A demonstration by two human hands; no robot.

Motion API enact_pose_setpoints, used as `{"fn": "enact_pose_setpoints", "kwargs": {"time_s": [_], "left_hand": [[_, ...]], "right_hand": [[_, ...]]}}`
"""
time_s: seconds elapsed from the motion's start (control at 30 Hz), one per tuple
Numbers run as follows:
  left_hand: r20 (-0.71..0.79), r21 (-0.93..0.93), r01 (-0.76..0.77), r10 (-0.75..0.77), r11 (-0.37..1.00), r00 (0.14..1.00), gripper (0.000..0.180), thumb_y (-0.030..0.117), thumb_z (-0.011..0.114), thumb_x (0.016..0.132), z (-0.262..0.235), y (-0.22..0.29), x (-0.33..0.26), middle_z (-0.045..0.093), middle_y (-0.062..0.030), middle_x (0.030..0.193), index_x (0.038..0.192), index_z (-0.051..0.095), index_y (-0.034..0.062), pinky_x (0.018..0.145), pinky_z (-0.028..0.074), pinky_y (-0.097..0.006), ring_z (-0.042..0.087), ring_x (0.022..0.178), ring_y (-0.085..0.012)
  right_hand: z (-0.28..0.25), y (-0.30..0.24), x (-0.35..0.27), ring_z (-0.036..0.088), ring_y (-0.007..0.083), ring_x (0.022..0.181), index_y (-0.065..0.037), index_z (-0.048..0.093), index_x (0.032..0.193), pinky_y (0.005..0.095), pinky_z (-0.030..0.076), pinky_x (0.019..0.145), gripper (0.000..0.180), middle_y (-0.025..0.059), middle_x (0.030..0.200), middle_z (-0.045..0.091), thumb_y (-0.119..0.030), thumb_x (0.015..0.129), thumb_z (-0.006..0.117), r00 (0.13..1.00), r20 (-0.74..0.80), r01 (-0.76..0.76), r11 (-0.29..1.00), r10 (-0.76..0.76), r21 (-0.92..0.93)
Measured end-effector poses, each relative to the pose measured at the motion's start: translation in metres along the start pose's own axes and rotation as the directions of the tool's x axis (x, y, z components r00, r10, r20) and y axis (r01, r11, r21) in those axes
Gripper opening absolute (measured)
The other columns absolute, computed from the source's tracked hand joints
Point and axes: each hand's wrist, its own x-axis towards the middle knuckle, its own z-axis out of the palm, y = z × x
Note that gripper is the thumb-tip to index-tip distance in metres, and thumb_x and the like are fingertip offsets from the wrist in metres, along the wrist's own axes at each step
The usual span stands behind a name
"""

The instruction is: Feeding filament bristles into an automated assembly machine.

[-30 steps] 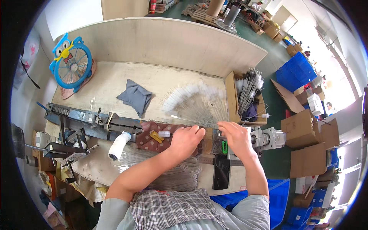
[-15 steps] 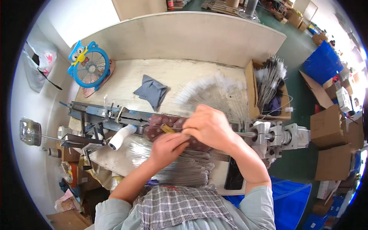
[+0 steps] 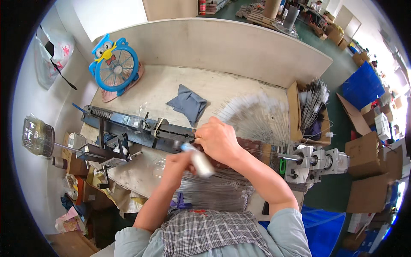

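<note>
— What stands far left on the bench?
— A blue owl-faced round fan, then the long dark blue metal machine.
— And the hands?
— The left hand grasps a blurred white cylinder. The right hand is clenched at the machine; what it pinches, I cannot tell. Thin wire brushes fan out beside it.

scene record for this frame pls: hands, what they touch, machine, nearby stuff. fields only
left hand: grips a white cylinder
right hand: crossed over the left, at the dark blue machine
wire pile: beneath both hands
brush fan: spread right of the right hand
cardboard box: holds more brushes
grey cloth: on the bench
blue fan: far left
</note>
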Motion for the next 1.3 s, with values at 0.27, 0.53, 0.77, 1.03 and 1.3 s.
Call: {"fn": "enact_pose_setpoints", "kwargs": {"time_s": [0.27,0.53,0.77,1.03,1.3], "left_hand": [[-0.029,0.559,0.018,-0.002,0.829,1.0,0.041,0.039,0.069,0.079,-0.01,-0.019,0.021,0.063,-0.0069,0.062,0.07,0.066,-0.0011,0.054,0.045,-0.029,0.06,0.058,-0.0155],[0.039,-0.433,0.099,-0.091,0.896,0.995,0.014,0.015,0.055,0.087,0.033,-0.024,0.008,0.061,-0.0065,0.082,0.086,0.054,0.0016,0.067,0.05,-0.032,0.061,0.071,-0.0151],[0.021,0.583,-0.149,0.168,0.799,0.986,0.022,0.011,0.07,0.072,0.008,-0.027,0.019,0.057,-0.0043,0.064,0.077,0.051,0.0016,0.052,0.045,-0.027,0.055,0.059,-0.0105],[-0.412,-0.203,-0.004,-0.082,0.979,0.907,0.027,0.03,0.065,0.086,-0.111,-0.034,-0.016,0.058,-0.0044,0.082,0.096,0.054,0.0068,0.064,0.05,-0.03,0.057,0.066,-0.0129],[-0.455,-0.559,-0.001,-0.306,0.829,0.836,0.018,0.028,0.062,0.086,-0.165,-0.04,-0.023,0.06,0.0032,0.074,0.089,0.063,0.0098,0.063,0.048,-0.025,0.056,0.067,-0.0098]], "right_hand": [[-0.005,0.0,-0.003,0.057,0.0267,0.085,-0.006,0.065,0.069,0.0381,0.05,0.068,0.014,0.0055,0.074,0.063,-0.019,0.07,0.067,1.0,-0.017,0.009,0.999,-0.01,-0.047],[-0.037,0.007,-0.051,0.056,0.0229,0.08,-0.008,0.063,0.078,0.0353,0.047,0.067,0.012,0.0033,0.073,0.058,-0.018,0.072,0.066,0.921,-0.354,0.132,0.985,-0.165,-0.115],[0.059,0.03,-0.064,0.06,0.0229,0.07,-0.008,0.058,0.087,0.0332,0.05,0.057,0.018,0.0051,0.079,0.056,-0.007,0.07,0.062,0.965,-0.247,0.072,0.995,-0.086,-0.063],[0.033,0.027,-0.067,0.06,0.0237,0.075,-0.006,0.056,0.081,0.0333,0.051,0.061,0.007,0.0072,0.081,0.054,-0.008,0.077,0.061,0.986,-0.096,0.136,0.991,-0.136,-0.005],[0.022,0.021,-0.064,0.058,0.0312,0.08,-0.003,0.059,0.093,0.0392,0.05,0.065,0.015,0.0124,0.086,0.055,-0.008,0.079,0.062,0.997,0.005,0.076,0.988,-0.078,0.137]]}}
